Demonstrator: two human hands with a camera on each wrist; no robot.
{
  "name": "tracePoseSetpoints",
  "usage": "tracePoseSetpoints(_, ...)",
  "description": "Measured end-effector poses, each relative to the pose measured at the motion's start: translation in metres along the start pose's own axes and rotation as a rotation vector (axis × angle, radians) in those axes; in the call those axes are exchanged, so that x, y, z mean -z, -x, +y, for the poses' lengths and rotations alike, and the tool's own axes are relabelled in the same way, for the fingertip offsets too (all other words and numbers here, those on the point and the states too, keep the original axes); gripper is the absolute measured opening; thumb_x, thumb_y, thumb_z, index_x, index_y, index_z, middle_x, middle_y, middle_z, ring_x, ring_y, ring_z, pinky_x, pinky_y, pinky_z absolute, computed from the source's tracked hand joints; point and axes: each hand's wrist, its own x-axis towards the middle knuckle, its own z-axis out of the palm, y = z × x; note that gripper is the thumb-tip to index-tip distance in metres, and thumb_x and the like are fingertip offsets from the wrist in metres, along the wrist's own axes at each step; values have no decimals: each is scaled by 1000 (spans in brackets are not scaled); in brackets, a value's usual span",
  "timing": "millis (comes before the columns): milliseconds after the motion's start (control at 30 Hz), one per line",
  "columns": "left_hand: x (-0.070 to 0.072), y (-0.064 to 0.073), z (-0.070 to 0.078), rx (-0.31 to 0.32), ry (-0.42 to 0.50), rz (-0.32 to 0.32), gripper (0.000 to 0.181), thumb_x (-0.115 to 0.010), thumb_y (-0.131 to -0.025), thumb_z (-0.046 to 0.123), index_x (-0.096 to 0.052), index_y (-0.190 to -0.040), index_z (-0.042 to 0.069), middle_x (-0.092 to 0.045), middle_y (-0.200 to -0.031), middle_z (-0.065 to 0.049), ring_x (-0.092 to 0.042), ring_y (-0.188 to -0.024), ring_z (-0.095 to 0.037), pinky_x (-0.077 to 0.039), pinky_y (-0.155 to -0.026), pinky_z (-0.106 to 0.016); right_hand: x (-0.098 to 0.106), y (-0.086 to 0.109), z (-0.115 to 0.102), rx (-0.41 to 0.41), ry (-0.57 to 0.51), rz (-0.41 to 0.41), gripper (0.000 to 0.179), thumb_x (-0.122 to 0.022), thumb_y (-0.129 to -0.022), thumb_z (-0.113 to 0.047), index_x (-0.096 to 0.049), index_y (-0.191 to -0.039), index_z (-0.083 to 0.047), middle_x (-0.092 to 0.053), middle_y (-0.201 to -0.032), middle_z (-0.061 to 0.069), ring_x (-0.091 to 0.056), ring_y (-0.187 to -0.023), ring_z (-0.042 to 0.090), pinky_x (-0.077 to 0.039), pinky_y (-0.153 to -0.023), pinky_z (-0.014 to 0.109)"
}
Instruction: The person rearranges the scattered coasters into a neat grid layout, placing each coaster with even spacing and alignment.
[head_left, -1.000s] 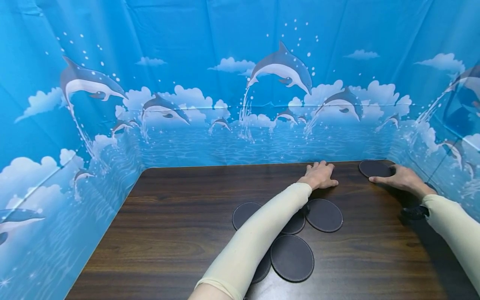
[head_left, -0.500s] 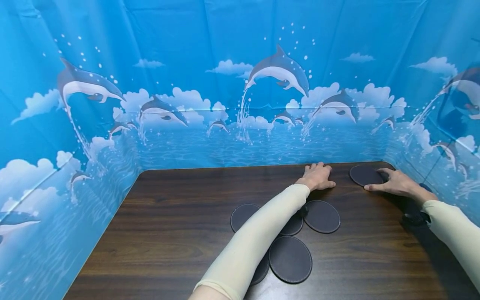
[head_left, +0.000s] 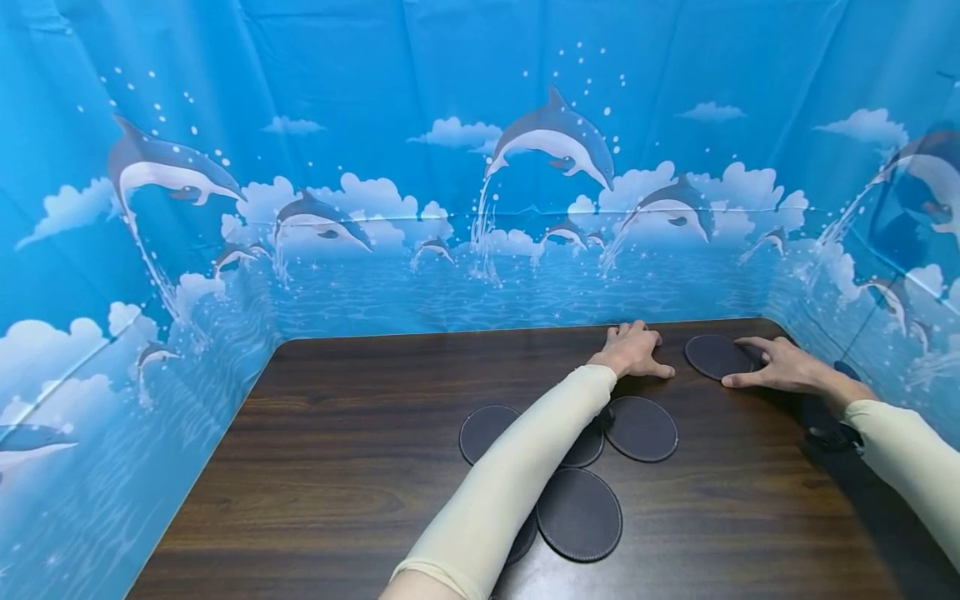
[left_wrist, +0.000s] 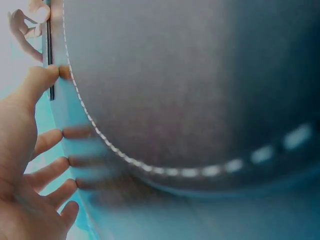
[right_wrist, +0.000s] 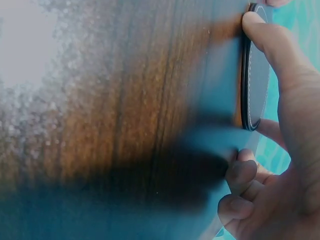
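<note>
At the table's far right, my right hand [head_left: 787, 367] pinches the edge of a round dark coaster [head_left: 714, 357] between thumb and fingers. The right wrist view shows that coaster [right_wrist: 257, 80] edge-on, thumb on its near side, other fingers curled below. To its left, my left hand [head_left: 632, 350] is spread, fingertips resting on the table near the back edge and holding nothing. A stitched coaster [left_wrist: 150, 90] fills much of the left wrist view, close below the left wrist. Nearer lie several matching coasters, among them one right of the forearm [head_left: 642, 429] and one in front [head_left: 580, 515].
The left sleeve [head_left: 510, 475] crosses above the coasters and partly covers some, including one at its left [head_left: 483, 429]. A dark wood-grain table [head_left: 315, 467] lies beneath. A blue dolphin-print curtain [head_left: 375, 283] borders its back and sides.
My right hand has slid the far coaster leftward along the table, closer to my left hand. The left hand stays in nearly the same place, its fingers spread throughout.
</note>
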Motion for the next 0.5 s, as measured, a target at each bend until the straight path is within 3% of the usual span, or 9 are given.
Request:
tracePoseSetpoints(167, -2, 0, 5, -10, -17, -16, 73, -64, -85, 74, -51, -147, 39, -39, -147, 10, -36, -134, -17, -26, -108, -35, -2, 1, -3, 22, 11, -6, 97, -80, -85, -50, -39, -147, 12, -45, -124, 39, -53, -102, 49, -46, -80, 60)
tracePoseSetpoints(300, -3, 1, 11, -13, -24, -24, 77, -65, -83, 76, -51, -148, 38, -39, -148, 10, -35, -134, -16, -25, -107, -33, -5, 3, -5, 21, 20, -7, 96, -82, -83, -50, -40, -147, 8, -44, -106, 25, -46, -91, 36, -42, -73, 51)
tracePoseSetpoints(500, -2, 0, 14, -22, -20, -14, 82, -66, -80, 78, -51, -149, 36, -38, -149, 10, -33, -136, -14, -24, -109, -33, -4, 4, -10, 38, 21, -12, 94, -82, -83, -49, -41, -149, 4, -41, -102, 20, -43, -88, 33, -38, -69, 47)
